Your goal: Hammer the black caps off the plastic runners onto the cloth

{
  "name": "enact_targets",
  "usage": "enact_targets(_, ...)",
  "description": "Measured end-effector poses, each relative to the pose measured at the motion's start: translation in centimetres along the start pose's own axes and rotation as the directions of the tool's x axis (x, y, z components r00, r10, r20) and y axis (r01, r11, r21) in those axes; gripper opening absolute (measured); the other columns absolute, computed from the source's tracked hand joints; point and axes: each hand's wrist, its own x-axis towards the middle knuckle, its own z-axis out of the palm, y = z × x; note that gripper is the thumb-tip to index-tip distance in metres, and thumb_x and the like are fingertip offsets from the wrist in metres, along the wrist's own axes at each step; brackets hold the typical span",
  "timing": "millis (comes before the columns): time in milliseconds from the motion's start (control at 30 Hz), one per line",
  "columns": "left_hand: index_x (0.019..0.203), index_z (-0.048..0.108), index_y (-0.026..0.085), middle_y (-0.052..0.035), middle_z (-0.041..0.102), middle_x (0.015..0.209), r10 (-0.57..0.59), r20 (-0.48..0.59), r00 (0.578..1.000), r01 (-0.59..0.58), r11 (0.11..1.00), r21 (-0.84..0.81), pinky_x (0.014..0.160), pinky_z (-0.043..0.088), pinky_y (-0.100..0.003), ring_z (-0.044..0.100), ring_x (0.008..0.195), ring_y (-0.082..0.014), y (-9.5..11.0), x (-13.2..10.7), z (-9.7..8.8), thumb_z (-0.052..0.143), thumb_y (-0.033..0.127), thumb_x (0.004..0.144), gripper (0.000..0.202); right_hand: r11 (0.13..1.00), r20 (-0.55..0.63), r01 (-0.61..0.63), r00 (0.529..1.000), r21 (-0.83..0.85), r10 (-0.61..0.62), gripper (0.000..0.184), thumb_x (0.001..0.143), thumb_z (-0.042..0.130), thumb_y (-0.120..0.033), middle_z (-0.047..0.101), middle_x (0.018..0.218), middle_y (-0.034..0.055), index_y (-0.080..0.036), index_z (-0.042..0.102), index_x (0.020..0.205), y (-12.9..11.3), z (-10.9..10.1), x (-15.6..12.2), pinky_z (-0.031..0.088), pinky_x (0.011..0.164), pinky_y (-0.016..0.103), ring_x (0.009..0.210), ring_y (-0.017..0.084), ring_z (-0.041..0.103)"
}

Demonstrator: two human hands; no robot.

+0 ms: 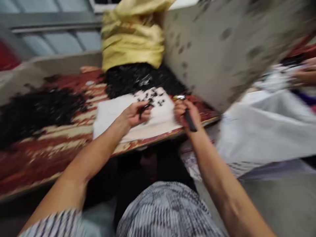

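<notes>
My left hand (135, 113) is closed, pinching a small black piece (143, 111) between thumb and fingers above a white cloth or sheet (111, 115). The piece is blurred, and its exact kind is unclear. In my right hand (186, 110), at the sheet's right edge, is a small black-handled tool (190, 121) with a shiny metal and yellow end; my fingers cover its middle. Several loose black bits (154, 94) lie on the sheet between my hands. Just behind them spreads a heap of black pieces (130, 79).
A yellow sack (133, 46) stands behind the heap. Another black pile (41, 105) covers the left of the worn red tabletop (61, 144). A spotted grey panel (202, 49) rises behind on the right. Beside the table is a white sack (266, 128), with another person's hand (308, 70) beyond it.
</notes>
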Motion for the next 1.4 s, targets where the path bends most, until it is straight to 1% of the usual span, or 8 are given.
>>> enact_targets(67,0.088,0.062,0.005,-0.0042,0.059,0.07,0.004,-0.015,1.0,-0.004,0.999,0.049,0.04,0.036,-0.017,0.049,0.05,-0.0077,0.5,-1.1,-3.7,0.052,0.016,0.091,0.015,0.973,0.007,-0.106,0.994,0.207,0.107,0.023,0.099,0.045,-0.026,0.062,0.088,-0.0013,-0.01,0.06,0.094,2.3,-2.0,1.4,0.048,0.061,0.019,0.064,0.003,0.058)
enact_targets(133,0.077,0.06,0.006,-0.0027,0.055,0.062,0.013,0.087,0.996,-0.024,0.992,0.126,0.037,0.029,-0.016,0.044,0.044,-0.0058,0.6,-0.9,-5.1,0.051,0.014,0.09,0.017,0.851,0.024,-0.199,0.976,0.487,0.215,0.016,0.092,0.055,-0.023,0.051,0.068,-0.0088,-0.013,0.055,0.08,3.5,-3.2,1.8,0.035,0.047,0.011,0.05,-0.001,0.045)
enact_targets(200,0.074,0.058,0.008,-0.0026,0.055,0.06,0.02,0.144,0.989,-0.043,0.986,0.159,0.038,0.031,-0.015,0.046,0.044,-0.0056,0.6,-0.3,-5.1,0.053,0.013,0.089,0.016,0.261,0.166,-0.272,0.916,0.926,0.365,0.007,0.085,0.059,-0.018,0.048,0.069,-0.0087,-0.016,0.056,0.079,3.7,-3.7,1.5,0.031,0.046,0.013,0.051,0.001,0.04)
enact_targets(267,0.074,0.058,0.008,-0.0029,0.056,0.059,0.019,0.149,0.989,-0.044,0.986,0.164,0.039,0.032,-0.016,0.046,0.044,-0.0058,0.5,0.1,-4.7,0.054,0.013,0.088,0.015,-0.086,0.262,-0.248,0.886,0.965,0.382,0.007,0.077,0.063,-0.013,0.048,0.071,-0.008,-0.018,0.058,0.08,3.6,-3.9,1.3,0.029,0.046,0.016,0.053,0.003,0.038)
enact_targets(467,0.074,0.059,0.009,-0.0033,0.058,0.057,0.028,0.174,0.984,-0.057,0.985,0.16,0.04,0.035,-0.017,0.047,0.043,-0.0065,0.5,0.1,-5.1,0.056,0.012,0.087,0.013,-0.213,0.322,-0.26,0.878,0.942,0.354,0.019,0.069,0.067,-0.006,0.048,0.067,-0.0071,-0.02,0.059,0.077,4.2,-4.4,2.1,0.025,0.04,0.017,0.052,0.006,0.036)
enact_targets(833,0.064,0.055,0.011,-0.0023,0.055,0.054,0.037,0.266,0.963,-0.097,0.971,0.217,0.039,0.035,-0.017,0.047,0.042,-0.0065,0.6,0.8,-5.9,0.053,0.014,0.09,0.026,-0.121,0.386,-0.368,0.845,0.922,0.37,0.013,0.073,0.066,-0.013,0.048,0.066,-0.0047,-0.023,0.057,0.072,4.5,-5.9,2.5,0.03,0.039,0.019,0.05,0.009,0.037)
enact_targets(1167,0.072,0.057,0.01,-0.0046,0.057,0.057,0.017,0.109,0.994,-0.033,0.989,0.145,0.035,0.037,-0.018,0.049,0.041,-0.0093,1.1,-0.8,-4.6,0.048,0.009,0.089,0.019,0.53,0.24,-0.356,0.931,0.77,0.276,0.02,0.094,0.057,-0.032,0.063,0.088,0.0015,-0.014,0.061,0.105,3.7,-5.1,1.6,0.052,0.056,0.026,0.064,0.011,0.06)
enact_targets(1400,0.072,0.054,0.01,-0.0049,0.058,0.057,0.059,0.107,0.993,-0.079,0.978,0.191,0.034,0.038,-0.017,0.049,0.039,-0.0085,1.3,-2.4,-3.3,0.043,0.007,0.091,0.022,0.787,0.095,-0.204,0.979,0.583,0.183,0.034,0.092,0.06,-0.032,0.061,0.12,0.0091,-0.017,0.058,0.122,3.7,-4.3,1.6,0.055,0.08,0.042,0.097,0.022,0.064)
